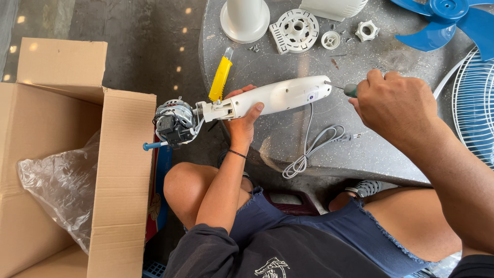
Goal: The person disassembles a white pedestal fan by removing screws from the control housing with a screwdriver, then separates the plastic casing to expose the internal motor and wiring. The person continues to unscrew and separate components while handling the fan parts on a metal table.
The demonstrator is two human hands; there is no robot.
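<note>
Lap: person sits w/ bare knees up under the table edge, dark shorts & dark shirt at bottom of view.
L forearm: rises from lap nearly vertical, thin dark band at wrist, palm turned up under the fan neck.
Left hand (243,116): fingers wrapped round the white fan neck housing (280,96) from below — thumb tip lies on its near face, other fingertips show over the far edge. Closed grip, holding it level.
Fan neck housing: long white piece lying left–right over the table's near-left rim; left end sticks out past the rim.
Motor (176,123): bare windings & dark block fixed on housing's left end, hanging in air between table and box; short blue shaft tip pokes left-down.
R arm: comes in from lower right, forearm angled up-left, wrist bent, back of hand to camera.
Right hand (393,105): fist closed on a screwdriver (343,88) — green grip just shows, thin shank tip meets housing's right end.
Cord (314,146): grey, drops from housing, loops on the table (288,62) near the rim.
Box (121,170): open cardboard, left of knees, clear plastic bag inside.
Yellow tool (220,78): yellow-handled, on table just behind left hand.
Far: white cone base (245,19), round white slotted plate (295,30), small white nuts, screws — blue fan blade (447,20) & white wire grille (476,113) at right.
</note>
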